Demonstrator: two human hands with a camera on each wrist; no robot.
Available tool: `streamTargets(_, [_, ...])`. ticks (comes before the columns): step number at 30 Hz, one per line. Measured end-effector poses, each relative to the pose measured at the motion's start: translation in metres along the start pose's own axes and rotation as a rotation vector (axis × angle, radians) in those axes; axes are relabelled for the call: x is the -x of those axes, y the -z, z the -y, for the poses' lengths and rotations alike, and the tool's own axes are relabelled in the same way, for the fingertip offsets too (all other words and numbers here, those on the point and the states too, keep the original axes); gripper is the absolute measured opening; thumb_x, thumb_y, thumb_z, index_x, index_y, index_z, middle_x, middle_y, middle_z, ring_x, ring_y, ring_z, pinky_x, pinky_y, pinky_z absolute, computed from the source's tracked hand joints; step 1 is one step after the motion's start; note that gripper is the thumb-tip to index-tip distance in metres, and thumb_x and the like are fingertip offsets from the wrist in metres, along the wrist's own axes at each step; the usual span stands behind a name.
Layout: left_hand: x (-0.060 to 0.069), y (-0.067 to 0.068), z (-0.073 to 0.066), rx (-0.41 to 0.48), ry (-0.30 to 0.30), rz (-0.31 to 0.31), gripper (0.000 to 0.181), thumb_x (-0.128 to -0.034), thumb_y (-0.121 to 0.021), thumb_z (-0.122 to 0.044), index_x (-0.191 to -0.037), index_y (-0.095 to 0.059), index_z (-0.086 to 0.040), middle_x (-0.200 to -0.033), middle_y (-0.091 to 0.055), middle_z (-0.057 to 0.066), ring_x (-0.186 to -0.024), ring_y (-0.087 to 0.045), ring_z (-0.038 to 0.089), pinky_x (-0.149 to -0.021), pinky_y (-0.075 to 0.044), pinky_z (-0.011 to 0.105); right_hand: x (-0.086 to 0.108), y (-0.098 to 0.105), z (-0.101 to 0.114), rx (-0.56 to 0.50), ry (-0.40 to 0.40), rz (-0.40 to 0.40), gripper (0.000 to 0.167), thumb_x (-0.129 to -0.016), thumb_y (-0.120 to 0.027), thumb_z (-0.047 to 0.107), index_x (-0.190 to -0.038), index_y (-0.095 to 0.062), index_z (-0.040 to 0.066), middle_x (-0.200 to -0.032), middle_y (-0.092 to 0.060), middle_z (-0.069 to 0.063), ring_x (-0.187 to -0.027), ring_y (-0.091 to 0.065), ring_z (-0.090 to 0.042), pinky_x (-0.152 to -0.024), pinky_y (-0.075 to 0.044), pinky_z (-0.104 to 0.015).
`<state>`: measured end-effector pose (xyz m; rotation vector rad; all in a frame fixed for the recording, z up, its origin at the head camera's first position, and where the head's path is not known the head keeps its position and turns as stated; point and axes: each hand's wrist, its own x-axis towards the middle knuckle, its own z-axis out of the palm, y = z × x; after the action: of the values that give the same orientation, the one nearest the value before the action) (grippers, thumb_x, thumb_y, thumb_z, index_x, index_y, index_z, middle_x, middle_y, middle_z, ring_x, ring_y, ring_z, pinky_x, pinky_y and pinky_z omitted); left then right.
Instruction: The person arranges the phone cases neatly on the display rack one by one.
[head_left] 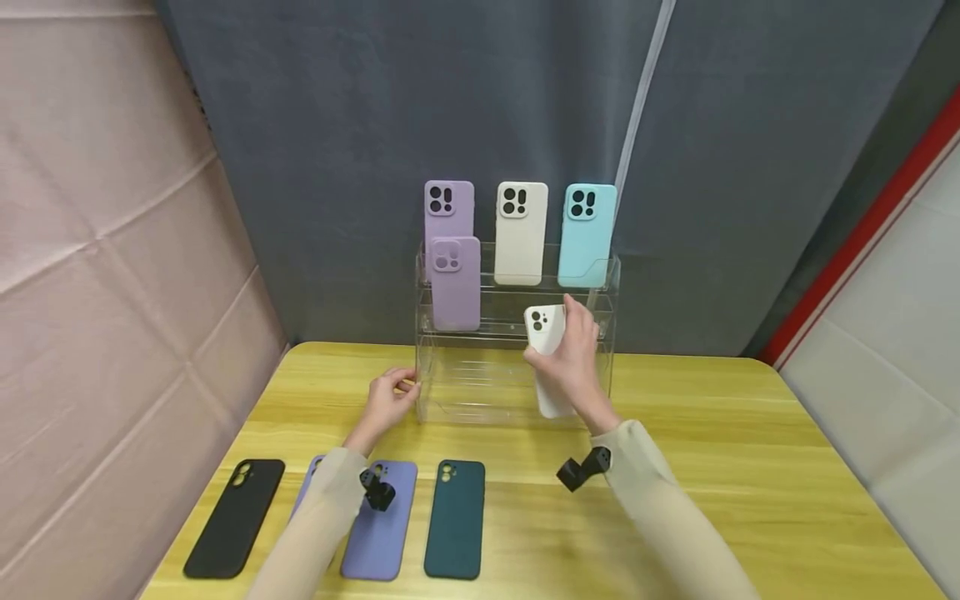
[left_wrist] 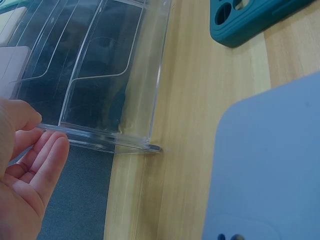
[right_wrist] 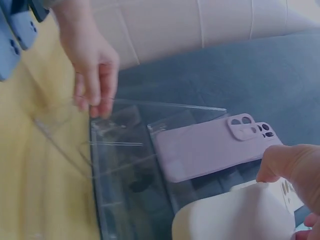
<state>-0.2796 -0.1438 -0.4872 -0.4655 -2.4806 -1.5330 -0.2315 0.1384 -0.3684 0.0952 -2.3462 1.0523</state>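
Observation:
A clear acrylic display rack (head_left: 472, 414) stands at the back of the table. My left hand (head_left: 390, 398) pinches the edge of its left side panel, thumb on one face and fingers on the other. A white phone case (head_left: 547, 332) is gripped by its long edges in my right hand (head_left: 573, 354), tilted in front of the rack's right half. On the top tier stand a purple case (head_left: 448, 218), an off-white case (head_left: 521, 242) and a light blue case (head_left: 587, 246). Another purple case (head_left: 456, 292) leans on the tier below, at the left.
Along the table's front lie a black case (head_left: 236, 521), a violet-blue case (head_left: 382, 537) and a dark green case (head_left: 455, 521). Another violet-blue case (head_left: 309, 475) is mostly hidden under my left forearm. A grey curtain (head_left: 360, 167) hangs right behind the rack.

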Motion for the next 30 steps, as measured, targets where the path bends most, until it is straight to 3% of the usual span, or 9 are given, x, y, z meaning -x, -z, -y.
streamTargets(8, [0.001,0.001,-0.001,0.006,0.006,-0.006,0.026,-0.0840,-0.062,0.004,-0.108,-0.063,0.013,-0.105,-0.061,0.024,-0.084,-0.061,0.032,-0.070,-0.055,0.032,-0.047,-0.002,0.021,-0.004,0.046,-0.047,0.095,-0.060,-0.076,0.010,-0.141,-0.030,-0.004,-0.135,-0.037,-0.021,-0.120,-0.031,-0.034,-0.098,-0.028,-0.047])
streamTargets(21, [0.000,-0.001,-0.001,0.004,-0.009,-0.016,0.025,-0.0826,-0.062,0.005,-0.105,-0.062,0.015,-0.103,-0.061,0.024,-0.082,-0.061,0.031,-0.069,-0.055,0.030,-0.098,-0.020,0.046,-0.019,0.070,-0.152,0.094,-0.061,-0.076,0.009,-0.141,-0.029,-0.002,-0.139,-0.031,-0.019,-0.126,-0.025,-0.032,-0.104,-0.024,-0.041])
streamTargets(30, [0.002,-0.001,-0.003,0.012,0.001,-0.017,0.024,-0.0835,-0.062,0.005,-0.106,-0.063,0.014,-0.104,-0.061,0.023,-0.083,-0.061,0.031,-0.069,-0.055,0.030,-0.112,-0.045,0.042,-0.088,0.145,-0.346,0.093,-0.059,-0.072,0.010,-0.141,-0.030,-0.003,-0.139,-0.033,-0.018,-0.125,-0.027,-0.030,-0.102,-0.025,-0.039])
